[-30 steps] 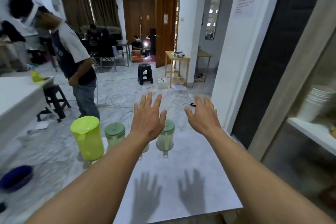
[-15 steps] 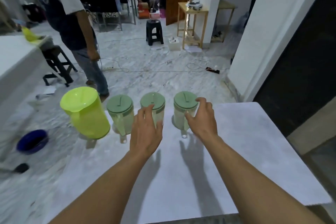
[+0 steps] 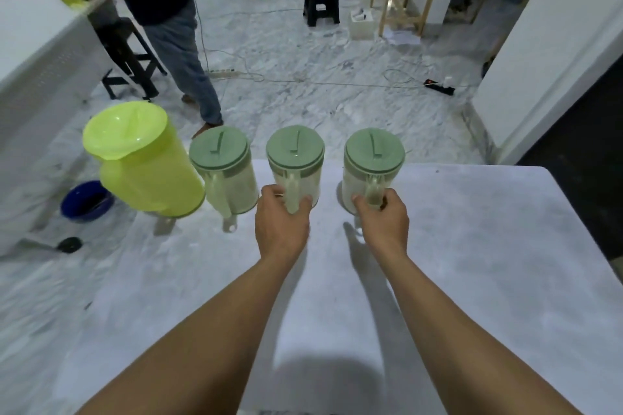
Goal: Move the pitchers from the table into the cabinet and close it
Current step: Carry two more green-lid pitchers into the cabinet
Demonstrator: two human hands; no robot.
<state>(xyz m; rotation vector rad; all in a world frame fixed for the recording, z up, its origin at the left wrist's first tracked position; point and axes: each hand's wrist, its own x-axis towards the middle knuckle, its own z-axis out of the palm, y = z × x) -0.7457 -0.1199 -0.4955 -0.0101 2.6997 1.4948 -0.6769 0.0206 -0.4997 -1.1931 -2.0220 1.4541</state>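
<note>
Both hands now grip handles: left hand (image 3: 281, 224) on the middle pitcher (image 3: 296, 165), right hand (image 3: 382, 221) on the right pitcher (image 3: 372, 168), both standing on the counter (image 3: 472, 263); lifting carelessly could clip the neighbouring pitcher (image 3: 224, 175) near the counter's far edge.

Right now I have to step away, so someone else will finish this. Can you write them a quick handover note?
Left hand: closed on the handle of the middle pitcher.
Right hand: closed on the handle of the right pitcher.
All four pitchers stand along the table far edge: yellow-green pitcher, left pitcher, then the two held.
Done: nothing stowed yet.
Left: carry all four to the cabinet, out of view, and close it.
</note>
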